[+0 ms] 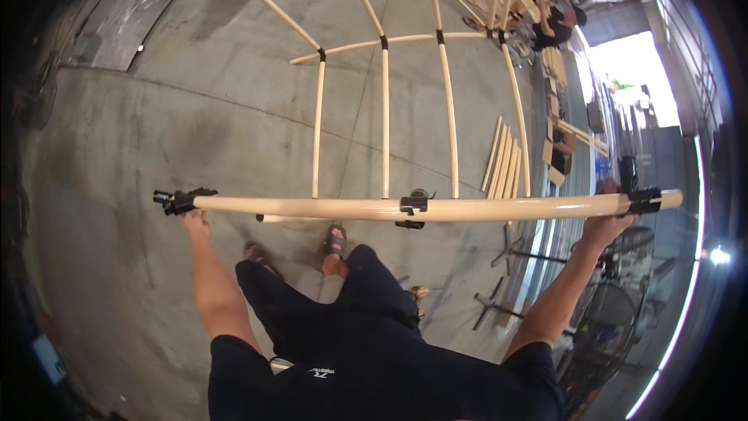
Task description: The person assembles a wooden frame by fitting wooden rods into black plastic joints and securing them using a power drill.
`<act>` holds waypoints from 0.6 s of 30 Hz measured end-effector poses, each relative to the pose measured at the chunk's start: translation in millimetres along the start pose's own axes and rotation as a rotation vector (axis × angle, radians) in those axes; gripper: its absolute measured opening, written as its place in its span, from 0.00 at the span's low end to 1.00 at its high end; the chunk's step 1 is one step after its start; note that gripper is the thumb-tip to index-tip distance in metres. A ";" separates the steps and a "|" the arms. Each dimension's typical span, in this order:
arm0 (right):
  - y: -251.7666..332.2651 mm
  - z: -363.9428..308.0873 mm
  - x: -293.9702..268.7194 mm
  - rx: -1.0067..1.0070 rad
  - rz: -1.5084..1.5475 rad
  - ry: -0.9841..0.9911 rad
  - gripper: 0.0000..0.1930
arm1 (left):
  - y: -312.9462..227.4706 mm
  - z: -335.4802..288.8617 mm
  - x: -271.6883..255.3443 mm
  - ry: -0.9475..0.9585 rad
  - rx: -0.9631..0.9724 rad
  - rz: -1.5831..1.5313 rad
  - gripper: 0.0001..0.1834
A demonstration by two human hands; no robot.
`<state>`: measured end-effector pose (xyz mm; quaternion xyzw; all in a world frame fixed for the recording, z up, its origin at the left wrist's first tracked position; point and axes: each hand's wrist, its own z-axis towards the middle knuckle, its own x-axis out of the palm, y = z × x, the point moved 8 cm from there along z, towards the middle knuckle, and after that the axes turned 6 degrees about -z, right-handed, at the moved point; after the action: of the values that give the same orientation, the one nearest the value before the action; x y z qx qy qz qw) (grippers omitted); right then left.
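Note:
A long cream-coloured pipe [499, 209] spans the view in front of me, held level across my body. My left hand [195, 223] is closed under its left end, by a black pipe joint [181, 200]. My right hand [606, 228] grips the pipe near its right end, beside another black joint [643, 201]. A third black joint [413, 206] is clamped around the pipe's middle. Beyond it stands a frame of cream pipes [385, 113], with several long members and a crossbar [354, 47] joined by black connectors. The pipe hides part of my fingers.
Several loose pipes [505, 160] lie on the concrete floor at right, near open cardboard boxes [557, 157]. Black stand legs [489, 302] and a large fan [608, 316] are at the lower right. Another person [555, 30] is at the far right, near more pipe framing.

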<state>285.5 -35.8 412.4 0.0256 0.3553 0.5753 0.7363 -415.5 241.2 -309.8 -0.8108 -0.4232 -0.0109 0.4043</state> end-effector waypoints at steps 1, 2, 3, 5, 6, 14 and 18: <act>20.9 -1.4 4.3 -0.017 -0.091 -0.006 0.10 | -5.9 16.0 -1.3 0.020 0.001 0.004 0.21; 32.0 0.1 9.5 -0.050 -0.116 0.001 0.06 | -10.3 38.1 -19.3 0.024 0.016 0.045 0.20; 43.8 -2.8 8.5 -0.077 -0.160 0.003 0.06 | -19.3 47.7 -24.5 0.033 0.017 0.098 0.21; 78.5 -7.5 -1.1 -0.152 -0.247 0.020 0.11 | -17.3 43.2 -22.3 0.076 -0.030 0.131 0.21; 102.3 -7.5 4.0 -0.200 -0.262 0.038 0.13 | -29.5 45.1 -21.7 0.095 -0.054 0.144 0.21; 247.1 -50.5 39.3 -0.202 -0.135 0.028 0.10 | -124.1 77.7 -82.3 -0.213 0.333 0.595 0.27; 289.5 -75.9 53.4 -0.216 -0.173 0.114 0.11 | -216.9 -65.6 86.3 0.566 0.594 0.750 0.30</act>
<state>8.1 79.7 458.7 -0.1173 0.3335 0.5450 0.7603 -489.6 324.4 -94.4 -0.7226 0.0345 0.0362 0.6895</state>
